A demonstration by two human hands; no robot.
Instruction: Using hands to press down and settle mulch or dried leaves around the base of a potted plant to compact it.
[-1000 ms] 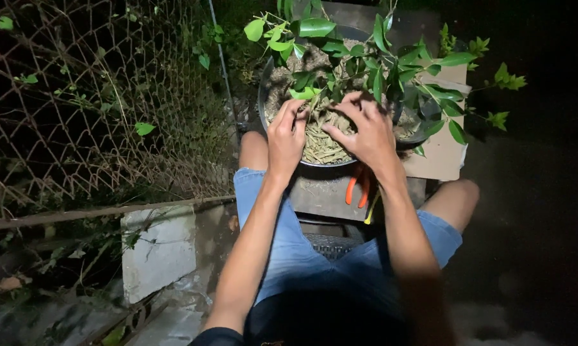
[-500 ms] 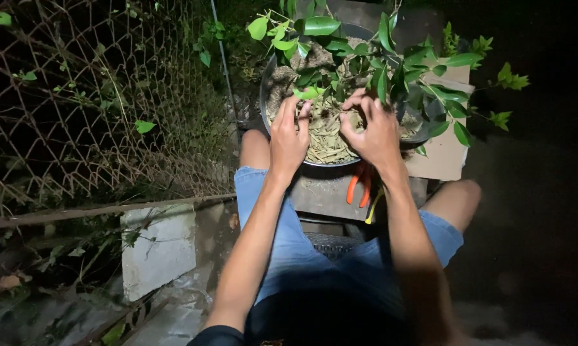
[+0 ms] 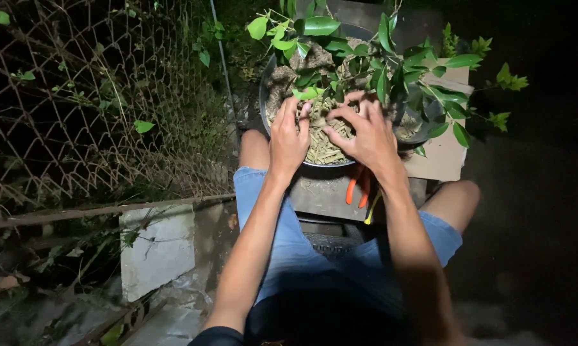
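Note:
A round dark pot holds a small leafy plant with pale soil and dry roots around its base. It stands on a low stand between my knees. My left hand rests on the soil at the pot's near rim, fingers pointing into the plant's base. My right hand is beside it, fingers bent and spread over the dry roots. Whether either hand grips anything is hidden by the fingers and leaves.
An orange-handled tool lies on the stand under the pot, with a yellow handle beside it. A wire mesh fence runs along the left. A pale concrete block sits on the ground at lower left. A cardboard piece lies under the pot at right.
Both hands have drawn closer together at the plant's base. My right hand's fingers have curled more over the roots.

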